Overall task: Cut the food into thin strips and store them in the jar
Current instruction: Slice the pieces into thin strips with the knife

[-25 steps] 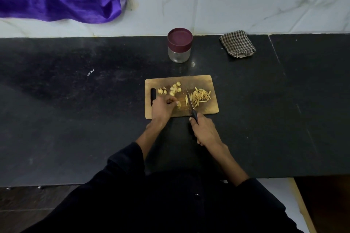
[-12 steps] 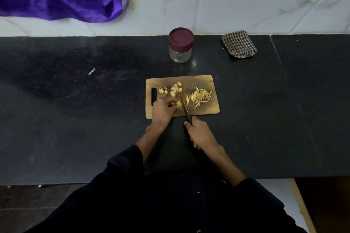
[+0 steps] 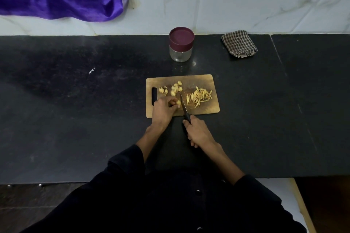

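Left hand point(image 3: 163, 108) pinching food piece point(image 3: 178, 102) on cutting board point(image 3: 212, 108); right hand point(image 3: 198, 132) gripping knife point(image 3: 183, 105), blade beside piece; strips point(image 3: 199, 96) right; jar point(image 3: 181, 44) lidded behind.

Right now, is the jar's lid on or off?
On. The maroon lid sits on the clear jar behind the cutting board. The glass below looks empty.

the knife point(image 3: 183, 106) in the right hand point(image 3: 198, 133) is swinging leftward across the frame, away from the cut strips point(image 3: 199, 96), its blade now lying just beside the piece point(image 3: 178, 102) the left hand point(image 3: 164, 109) is pinching. the right hand is drawing back toward the lower centre.
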`<action>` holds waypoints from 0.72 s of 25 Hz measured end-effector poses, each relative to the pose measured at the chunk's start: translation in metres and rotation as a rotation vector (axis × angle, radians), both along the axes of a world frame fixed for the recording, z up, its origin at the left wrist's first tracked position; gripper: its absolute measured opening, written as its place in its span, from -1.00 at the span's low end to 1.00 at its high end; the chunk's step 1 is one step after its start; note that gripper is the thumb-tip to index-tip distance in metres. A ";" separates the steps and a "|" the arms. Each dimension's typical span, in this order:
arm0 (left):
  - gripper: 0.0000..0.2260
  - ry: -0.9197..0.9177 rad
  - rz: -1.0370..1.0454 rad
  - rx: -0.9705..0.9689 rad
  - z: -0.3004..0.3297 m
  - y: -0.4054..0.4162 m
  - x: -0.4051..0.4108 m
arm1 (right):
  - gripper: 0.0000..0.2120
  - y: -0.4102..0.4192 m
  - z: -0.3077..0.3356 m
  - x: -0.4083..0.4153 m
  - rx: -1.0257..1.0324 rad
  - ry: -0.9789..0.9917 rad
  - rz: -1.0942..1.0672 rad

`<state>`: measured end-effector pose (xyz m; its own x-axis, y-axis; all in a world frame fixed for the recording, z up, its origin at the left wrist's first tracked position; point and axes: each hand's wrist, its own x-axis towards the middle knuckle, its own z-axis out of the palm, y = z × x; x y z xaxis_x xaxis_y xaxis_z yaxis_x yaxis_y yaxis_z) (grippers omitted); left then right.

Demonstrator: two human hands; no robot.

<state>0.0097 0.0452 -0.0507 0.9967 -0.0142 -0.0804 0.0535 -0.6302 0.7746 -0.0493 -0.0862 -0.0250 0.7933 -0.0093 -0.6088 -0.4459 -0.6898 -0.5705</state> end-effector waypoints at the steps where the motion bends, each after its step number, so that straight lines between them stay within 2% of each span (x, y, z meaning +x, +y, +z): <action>1: -0.76 -0.005 -0.002 -0.001 0.000 0.000 0.000 | -0.74 0.000 0.000 0.000 0.003 0.000 -0.003; 8: -0.83 -0.042 0.041 0.005 0.000 -0.004 0.000 | -0.73 0.000 -0.002 0.000 -0.080 -0.128 0.009; 18: -0.85 -0.056 0.049 0.025 -0.004 -0.004 0.001 | -0.78 0.004 -0.001 0.007 -0.135 -0.087 0.048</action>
